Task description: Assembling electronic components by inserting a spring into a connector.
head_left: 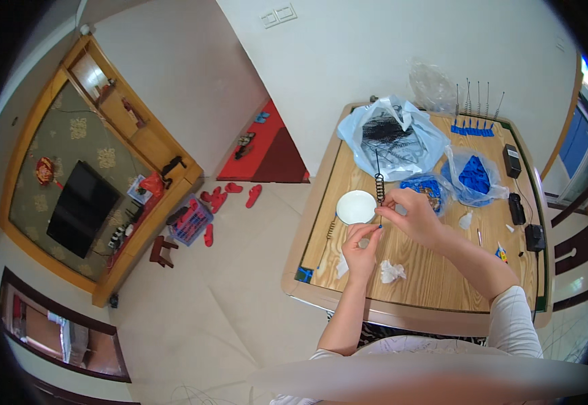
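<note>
A thin black rod with a coiled spring section [380, 187] stands nearly upright over the table, and my right hand [410, 214] pinches it just below the coil. Lower down, the fingertips of my left hand [360, 251] are closed on a small blue piece [380, 227] at the rod's lower end. Fingers hide most of that piece and how it meets the rod. A white round dish [357, 207] sits just left of the coil. Beside it lies another coiled rod [332, 230]. Crumpled white tissue [392, 271] rests near my left wrist.
A pale plastic bag of black rods [402, 162] lies at the table's far side. Bags of blue pieces [486, 194] and small metallic parts [436, 196] are to its right. Several rods stand in a blue row [473, 130]. Black adapters [534, 237] and a small tube [502, 252] lie rightward.
</note>
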